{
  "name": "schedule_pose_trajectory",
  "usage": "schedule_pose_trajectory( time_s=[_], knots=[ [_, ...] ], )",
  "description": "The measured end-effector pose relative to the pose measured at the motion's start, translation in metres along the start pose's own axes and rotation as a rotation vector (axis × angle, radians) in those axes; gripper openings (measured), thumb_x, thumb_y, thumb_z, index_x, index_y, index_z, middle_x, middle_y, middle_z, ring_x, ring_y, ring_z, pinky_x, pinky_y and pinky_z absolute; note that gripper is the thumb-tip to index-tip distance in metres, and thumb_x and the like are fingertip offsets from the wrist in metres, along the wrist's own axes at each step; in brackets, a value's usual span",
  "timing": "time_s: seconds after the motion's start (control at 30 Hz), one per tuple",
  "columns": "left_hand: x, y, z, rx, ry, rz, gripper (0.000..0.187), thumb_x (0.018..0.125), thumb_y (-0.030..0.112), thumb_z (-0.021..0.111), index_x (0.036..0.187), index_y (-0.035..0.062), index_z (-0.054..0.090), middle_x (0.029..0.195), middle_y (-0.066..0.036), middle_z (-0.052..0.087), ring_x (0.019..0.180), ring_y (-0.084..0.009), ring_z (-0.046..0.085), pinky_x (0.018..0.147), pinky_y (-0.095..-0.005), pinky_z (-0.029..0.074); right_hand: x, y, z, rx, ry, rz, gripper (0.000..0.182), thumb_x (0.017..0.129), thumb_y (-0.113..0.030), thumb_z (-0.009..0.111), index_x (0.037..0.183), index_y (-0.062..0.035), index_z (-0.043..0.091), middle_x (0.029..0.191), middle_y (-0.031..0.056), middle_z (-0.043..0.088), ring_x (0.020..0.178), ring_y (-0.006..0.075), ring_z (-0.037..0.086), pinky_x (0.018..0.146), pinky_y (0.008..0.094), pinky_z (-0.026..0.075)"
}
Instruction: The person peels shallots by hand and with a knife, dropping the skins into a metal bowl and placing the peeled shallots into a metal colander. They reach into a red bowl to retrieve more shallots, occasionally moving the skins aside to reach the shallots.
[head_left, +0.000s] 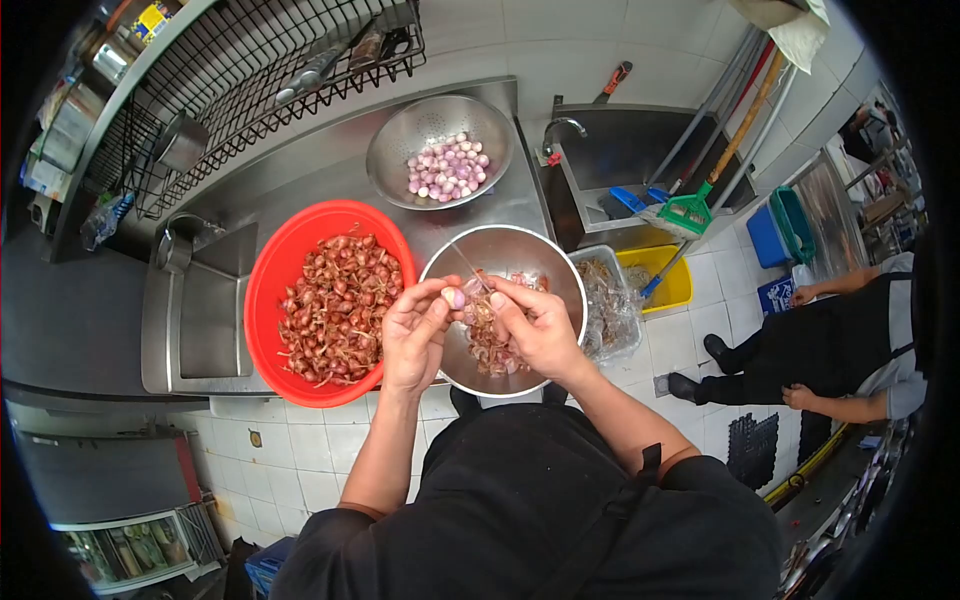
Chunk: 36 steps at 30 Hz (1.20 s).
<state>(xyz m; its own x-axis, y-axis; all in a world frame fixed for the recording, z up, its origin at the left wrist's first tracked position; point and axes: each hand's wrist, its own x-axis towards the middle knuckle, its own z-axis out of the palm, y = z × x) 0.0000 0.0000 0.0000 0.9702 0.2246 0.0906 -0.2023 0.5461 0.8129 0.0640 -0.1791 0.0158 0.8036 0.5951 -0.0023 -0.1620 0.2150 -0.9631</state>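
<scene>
Over a steel bowl (566,283), my left hand (408,340) pinches a partly peeled shallot (453,298) between thumb and fingers. My right hand (543,330) is closed on a small knife (466,260), its thin blade pointing up and away; the handle is mostly hidden by the fingers. Loose papery skins (492,352) lie in the bowl below both hands. To the left, a red basin (259,300) holds many unpeeled shallots (335,305). Peeled pinkish-white shallots (448,170) rest in a perforated colander (388,150) at the back of the counter.
A steel sink (215,320) is at the left, under a wire rack (250,90). On the right are a deep sink (630,135), a clear bin of scraps (605,310), a yellow tub (678,285) and a green broom (688,210). Another person (810,340) stands at far right.
</scene>
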Motion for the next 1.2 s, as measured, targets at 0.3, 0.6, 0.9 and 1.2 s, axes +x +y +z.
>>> schedule_pose_trajectory(
  time_s=[0.3, 0.6, 0.9, 1.2],
  knots=[
    [0.0, -0.016, -0.01, -0.085, 0.055, 0.017, 0.027, 0.096, 0.002, 0.057, 0.123, 0.0008, 0.058, 0.123, -0.017, 0.063, 0.104, -0.0221, 0.065, 0.09, -0.0314, 0.054, -0.005, 0.004, 0.003, -0.094, 0.181, -0.124, 0.032, 0.1, -0.012, 0.056, 0.128, 0.0033, 0.061, 0.08, -0.0011, 0.063, 0.067, 0.0043, 0.052, 0.061, 0.022, 0.045],
    [0.0, -0.002, -0.008, -0.15, 0.15, -0.036, 0.032, 0.095, 0.004, 0.058, 0.128, 0.0018, 0.055, 0.129, -0.018, 0.061, 0.108, -0.0232, 0.062, 0.091, -0.0315, 0.051, -0.005, 0.026, -0.024, -0.697, -0.005, 0.058, 0.035, 0.101, -0.024, 0.046, 0.106, 0.0052, 0.064, 0.079, 0.0288, 0.064, 0.075, 0.0418, 0.065, 0.073, 0.0461, 0.05],
    [0.023, -0.008, -0.001, 0.017, 0.194, 0.151, 0.021, 0.094, 0.002, 0.063, 0.115, 0.0008, 0.061, 0.107, -0.013, 0.069, 0.093, -0.0183, 0.066, 0.081, -0.029, 0.054, -0.007, 0.043, -0.028, -0.978, 0.028, 0.032, 0.038, 0.099, -0.026, 0.046, 0.087, 0.0089, 0.056, 0.079, 0.0311, 0.064, 0.079, 0.0482, 0.065, 0.074, 0.0566, 0.049],
    [0.147, 0.07, -0.06, 1.421, 0.407, 0.523, 0.042, 0.085, 0.025, 0.074, 0.12, 0.0037, 0.065, 0.122, -0.02, 0.064, 0.113, -0.0294, 0.061, 0.095, -0.0379, 0.048, -0.011, 0.04, -0.023, -0.869, 0.055, -0.015, 0.042, 0.093, -0.037, 0.06, 0.102, 0.0035, 0.068, 0.088, 0.0294, 0.068, 0.086, 0.043, 0.068, 0.078, 0.0485, 0.052]
  ],
)
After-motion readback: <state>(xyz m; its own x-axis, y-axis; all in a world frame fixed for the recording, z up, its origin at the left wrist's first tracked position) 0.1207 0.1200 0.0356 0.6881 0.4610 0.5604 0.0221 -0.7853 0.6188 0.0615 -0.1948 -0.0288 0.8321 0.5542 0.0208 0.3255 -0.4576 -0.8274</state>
